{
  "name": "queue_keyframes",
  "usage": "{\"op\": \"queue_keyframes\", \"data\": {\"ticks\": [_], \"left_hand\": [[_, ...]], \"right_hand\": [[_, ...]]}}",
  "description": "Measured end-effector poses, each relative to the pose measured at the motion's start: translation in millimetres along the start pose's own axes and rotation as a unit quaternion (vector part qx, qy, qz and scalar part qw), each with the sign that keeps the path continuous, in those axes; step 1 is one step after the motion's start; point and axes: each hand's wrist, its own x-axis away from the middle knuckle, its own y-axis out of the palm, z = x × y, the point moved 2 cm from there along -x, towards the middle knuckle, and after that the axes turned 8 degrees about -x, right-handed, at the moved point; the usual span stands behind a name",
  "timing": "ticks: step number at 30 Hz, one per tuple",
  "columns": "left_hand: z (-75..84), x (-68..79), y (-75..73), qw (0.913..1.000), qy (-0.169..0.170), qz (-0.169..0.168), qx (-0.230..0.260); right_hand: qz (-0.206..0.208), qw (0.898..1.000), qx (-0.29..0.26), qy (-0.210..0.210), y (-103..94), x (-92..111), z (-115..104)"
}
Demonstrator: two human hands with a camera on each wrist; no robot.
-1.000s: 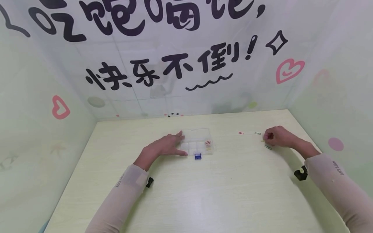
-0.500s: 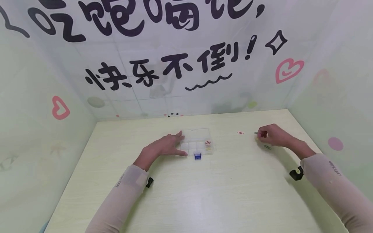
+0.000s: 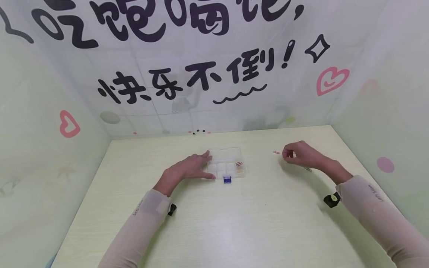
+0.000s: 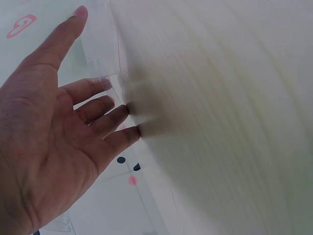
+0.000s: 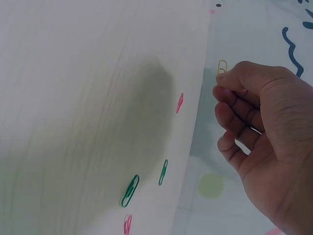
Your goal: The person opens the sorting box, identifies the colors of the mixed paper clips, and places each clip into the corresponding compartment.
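My right hand is raised over the right side of the table, pinching a yellow paper clip between thumb and index finger. At the left end of a clear compartment box, my left hand rests with thumb and fingers spread. The box's lid is up at the back, and a blue catch shows at its front. Red paper clips and a yellow one lie in its right-hand compartments. In the left wrist view, the box is barely visible beside the outstretched thumb.
A red paper clip lies left of my right hand. The right wrist view shows two green paper clips and a pink one on the table. Printed curtain walls enclose the back and sides.
My right hand has risen from the table and moved left with the yellow paper clip, towards the red one. My left hand and the box have stayed put.
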Motion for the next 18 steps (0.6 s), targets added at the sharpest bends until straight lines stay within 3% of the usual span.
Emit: {"op": "queue_keyframes", "data": {"ticks": [18], "left_hand": [[0.3, -1.7, 0.3, 1.0000, -0.006, -0.004, -0.003]], "right_hand": [[-0.005, 0.998, -0.015, -0.064, 34.0, -30.8, -44.0]]}}
